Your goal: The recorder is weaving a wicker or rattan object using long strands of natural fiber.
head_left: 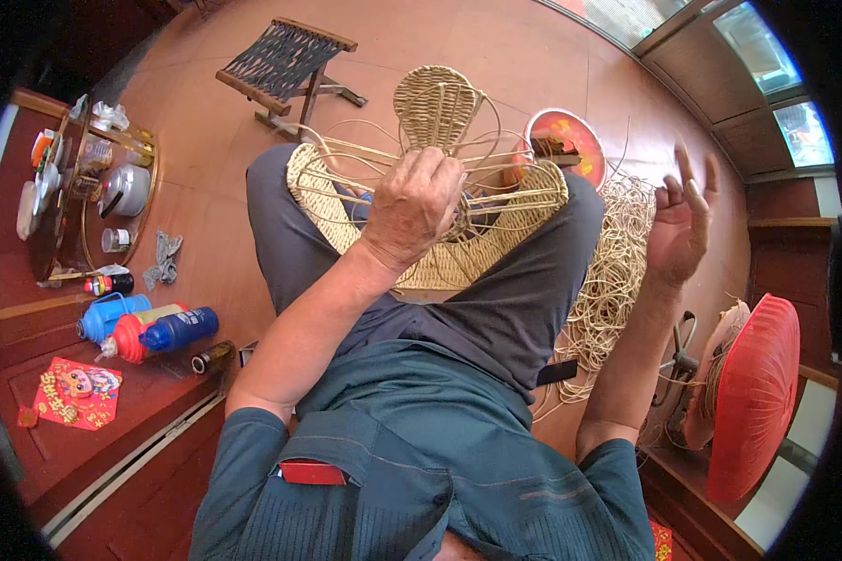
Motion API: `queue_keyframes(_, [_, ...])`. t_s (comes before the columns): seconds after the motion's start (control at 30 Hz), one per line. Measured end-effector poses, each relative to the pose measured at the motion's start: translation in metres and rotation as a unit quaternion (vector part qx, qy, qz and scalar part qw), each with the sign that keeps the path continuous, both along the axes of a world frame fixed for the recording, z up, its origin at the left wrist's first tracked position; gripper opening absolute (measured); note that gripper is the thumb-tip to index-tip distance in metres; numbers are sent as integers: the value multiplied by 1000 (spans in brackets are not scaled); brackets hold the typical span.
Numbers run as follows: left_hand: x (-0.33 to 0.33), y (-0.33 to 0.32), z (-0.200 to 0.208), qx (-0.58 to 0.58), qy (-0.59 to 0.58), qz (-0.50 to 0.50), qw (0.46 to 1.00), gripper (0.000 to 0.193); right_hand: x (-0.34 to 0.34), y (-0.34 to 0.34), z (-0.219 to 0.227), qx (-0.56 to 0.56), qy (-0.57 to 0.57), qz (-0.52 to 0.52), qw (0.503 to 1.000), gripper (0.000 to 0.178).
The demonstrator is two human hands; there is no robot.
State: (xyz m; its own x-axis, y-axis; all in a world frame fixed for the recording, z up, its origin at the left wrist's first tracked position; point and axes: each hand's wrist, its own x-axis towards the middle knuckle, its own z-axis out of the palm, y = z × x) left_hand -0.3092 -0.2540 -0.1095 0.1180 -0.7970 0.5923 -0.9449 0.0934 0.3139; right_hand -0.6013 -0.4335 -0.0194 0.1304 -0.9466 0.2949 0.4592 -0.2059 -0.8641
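Across my lap lies a half-woven piece of tan cord (430, 272), with a wide curved band, a rounded paddle-like part standing at the far side, and several stiff strands and loops running between them. My left hand (413, 204) is closed at its centre, where the strands meet; the fingertips are partly hidden behind the hand. Out to the right, my right hand (680, 224) is raised away from the weaving. Two of its fingers stretch upward and the others bend, and I see nothing held in it.
A tangled heap of tan cord (608, 290) lies right of my leg, behind it a red basin (571, 140). A folding stool (285, 65) stands far left. At left are a round shelf with a kettle (126, 190) and several bottles (180, 329); at right, a red-covered fan (756, 397).
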Motion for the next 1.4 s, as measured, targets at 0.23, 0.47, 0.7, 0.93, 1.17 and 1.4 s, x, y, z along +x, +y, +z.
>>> queue_keyframes(0.23, [-14, -4, 14, 56, 41, 15, 997, 10, 42, 66, -29, -48, 321, 74, 943, 36])
queue_keyframes(0.47, [-19, 0, 26, 197, 146, 20, 969, 17, 116, 89, -54, -109, 419, 57, 900, 74])
queue_keyframes(0.7, [-16, 0, 27, 241, 136, 38, 960, 19, 139, 91, -80, -116, 395, 57, 910, 83])
queue_keyframes(0.93, [-21, 5, 9, 77, 36, 16, 996, 19, 118, 110, -79, -67, 265, 61, 960, 64])
queue_keyframes(1.17, [-22, -1, -2, -14, -47, 20, 999, 19, 84, 115, -64, 138, 40, 175, 974, 46])
queue_keyframes(1.4, [-22, 3, -4, -9, -96, 24, 995, 22, -56, 28, -94, 231, 6, -18, 973, 47])
